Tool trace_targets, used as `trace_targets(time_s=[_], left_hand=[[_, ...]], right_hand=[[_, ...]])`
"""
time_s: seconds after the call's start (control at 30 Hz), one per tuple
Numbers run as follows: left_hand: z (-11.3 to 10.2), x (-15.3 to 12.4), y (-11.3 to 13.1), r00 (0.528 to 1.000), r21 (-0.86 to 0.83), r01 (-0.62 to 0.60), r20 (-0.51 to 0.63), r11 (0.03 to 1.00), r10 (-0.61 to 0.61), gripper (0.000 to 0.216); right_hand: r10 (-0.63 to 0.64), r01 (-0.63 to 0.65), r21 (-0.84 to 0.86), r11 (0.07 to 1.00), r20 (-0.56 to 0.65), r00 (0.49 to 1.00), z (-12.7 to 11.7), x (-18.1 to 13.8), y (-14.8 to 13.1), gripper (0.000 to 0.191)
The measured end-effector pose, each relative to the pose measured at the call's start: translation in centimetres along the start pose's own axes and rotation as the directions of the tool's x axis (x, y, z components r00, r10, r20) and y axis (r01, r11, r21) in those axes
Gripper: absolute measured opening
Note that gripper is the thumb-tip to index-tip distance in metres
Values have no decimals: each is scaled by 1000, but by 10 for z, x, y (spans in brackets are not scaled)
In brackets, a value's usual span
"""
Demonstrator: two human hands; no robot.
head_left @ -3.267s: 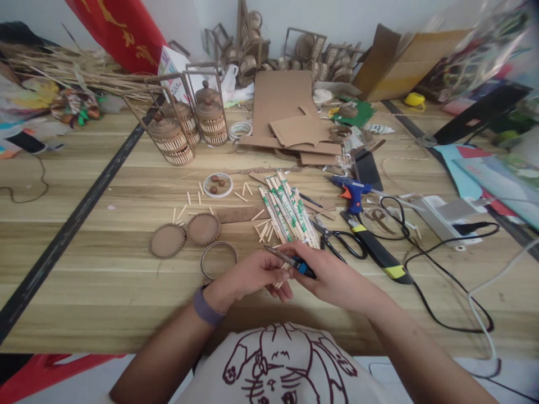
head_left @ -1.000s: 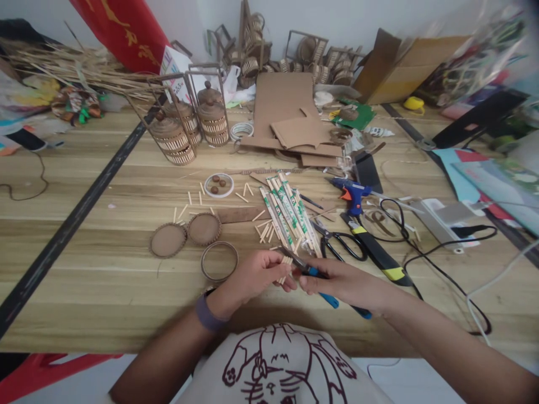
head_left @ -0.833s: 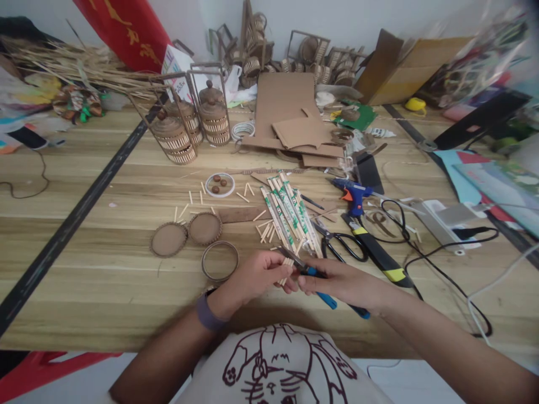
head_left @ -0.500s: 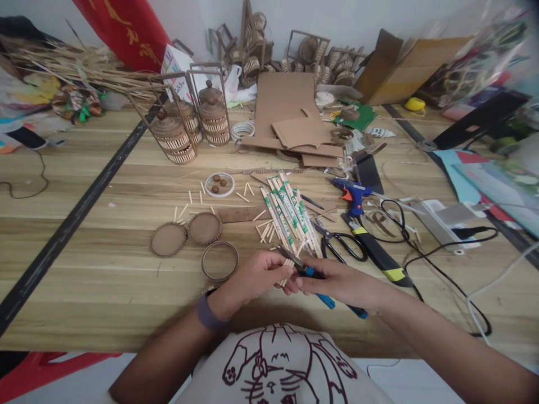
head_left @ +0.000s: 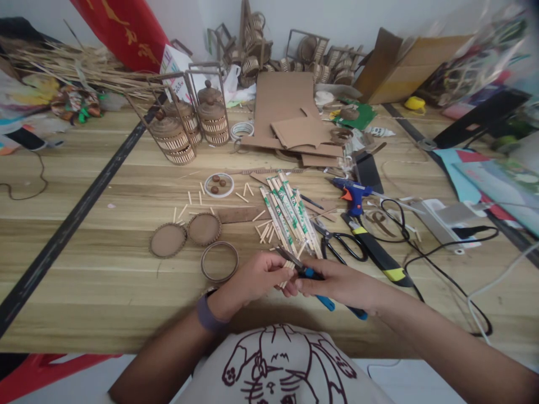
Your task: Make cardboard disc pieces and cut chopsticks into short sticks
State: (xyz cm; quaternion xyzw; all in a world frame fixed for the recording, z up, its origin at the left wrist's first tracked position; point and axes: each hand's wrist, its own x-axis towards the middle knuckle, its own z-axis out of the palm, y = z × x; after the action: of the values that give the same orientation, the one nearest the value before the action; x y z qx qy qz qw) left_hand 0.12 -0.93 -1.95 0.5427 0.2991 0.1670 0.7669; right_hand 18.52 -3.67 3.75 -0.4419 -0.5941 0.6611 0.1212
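Note:
My left hand [head_left: 267,273] is closed around several short wooden sticks [head_left: 286,273], fanned side by side between thumb and fingers. My right hand [head_left: 332,280] grips blue-and-black handled pliers [head_left: 325,301], whose dark jaws lie across the sticks near my left fingertips. Whether the jaws touch a stick I cannot tell. Just beyond the hands lies a pile of paper-wrapped chopsticks [head_left: 290,210], with cut stick pieces [head_left: 266,230] beside it. Left of my left hand are a brown cardboard ring [head_left: 219,262] and two round cardboard discs [head_left: 168,240] [head_left: 204,229] with ridged edges.
Black-handled scissors [head_left: 345,247], a yellow-and-black utility knife [head_left: 381,255] and a blue glue gun [head_left: 356,193] lie to the right, near a power strip [head_left: 446,224] and loose cables. A tape ring [head_left: 219,185] encloses brown beads. Lantern-like baskets [head_left: 214,115] and cardboard [head_left: 284,101] stand farther back.
Almost nothing differs; the view has shifted very slightly. Both hands keep the same hold on the sticks and the pliers.

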Motion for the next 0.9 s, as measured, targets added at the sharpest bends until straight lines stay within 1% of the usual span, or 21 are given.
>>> trace_targets(time_s=[0.4, 0.57, 0.73, 0.9], left_hand=[[-1, 0, -3, 1000, -26, 16, 13, 1000, -15, 34], [-1, 1, -3, 1000, 0, 23, -4, 1000, -23, 32], [-2, 0, -5, 999, 90, 32, -11, 995, -31, 35], [-1, -1, -5, 1000, 116, 3, -10, 993, -2, 35]], right_hand=[[18, -18, -23, 1000, -9, 1000, 0, 1, 4, 28], [20, -22, -34, 999, -66, 998, 4, 1, 8, 22], [39, -60, -173, 983, -124, 992, 8, 2, 14, 21], [45, -90, -223, 971, -201, 978, 12, 2, 19, 20]])
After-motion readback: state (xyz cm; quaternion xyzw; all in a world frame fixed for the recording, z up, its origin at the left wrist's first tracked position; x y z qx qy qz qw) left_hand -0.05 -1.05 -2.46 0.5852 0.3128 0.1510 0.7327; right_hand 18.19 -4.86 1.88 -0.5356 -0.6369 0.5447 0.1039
